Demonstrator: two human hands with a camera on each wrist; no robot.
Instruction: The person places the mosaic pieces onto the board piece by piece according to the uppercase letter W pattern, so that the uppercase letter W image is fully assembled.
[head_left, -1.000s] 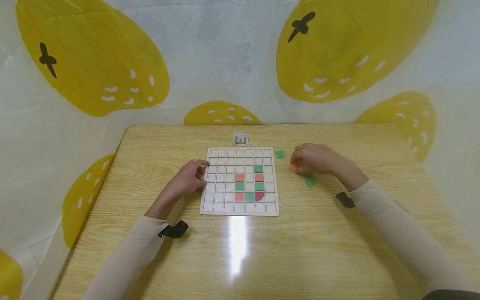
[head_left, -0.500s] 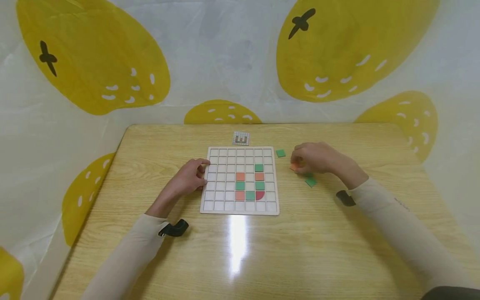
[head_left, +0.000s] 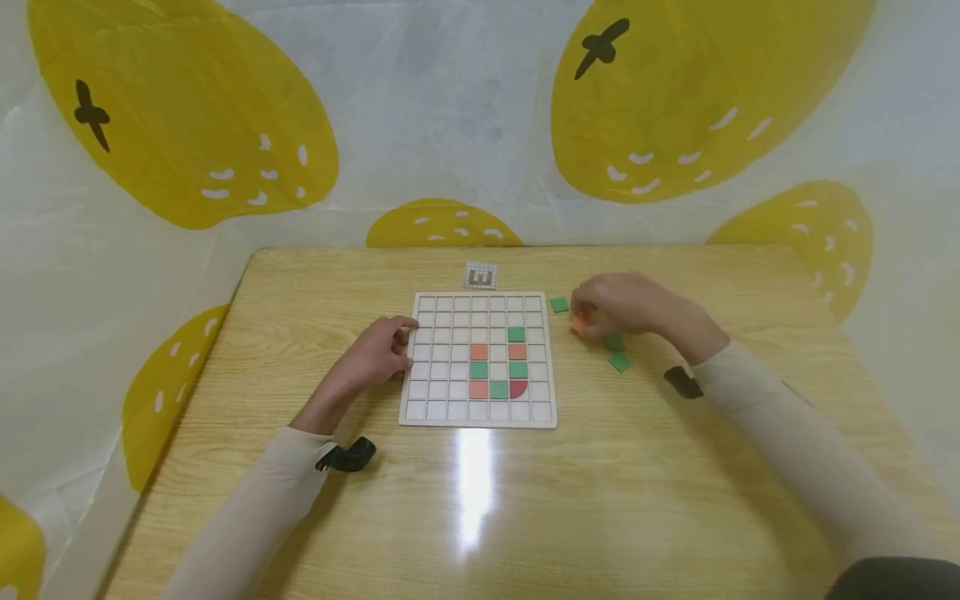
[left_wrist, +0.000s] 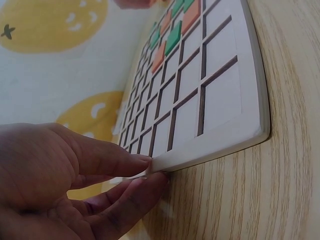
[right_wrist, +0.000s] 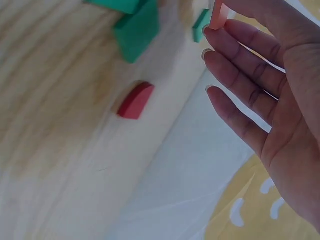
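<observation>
Right wrist view: the right hand point(right_wrist: 292, 95) pinches an orange tile point(right_wrist: 218, 15) in its fingertips, the lower fingers loosely spread. From where I stand, that tile is off the board point(head_left: 437, 410), at about two o'clock from its middle. Over at nine o'clock, the left hand point(head_left: 372, 353) touches the board's edge with forefinger and thumb, the tips apart. A single green tile point(head_left: 559, 305) lies just beside the orange one, on the board side; two more green tiles point(head_left: 619, 362) sit close together at three o'clock, and a red rounded piece point(right_wrist: 136, 101) lies near them. Orange, green and red pieces on the board make a U opening toward twelve, where a printed card point(head_left: 481, 275) lies beyond the board.
</observation>
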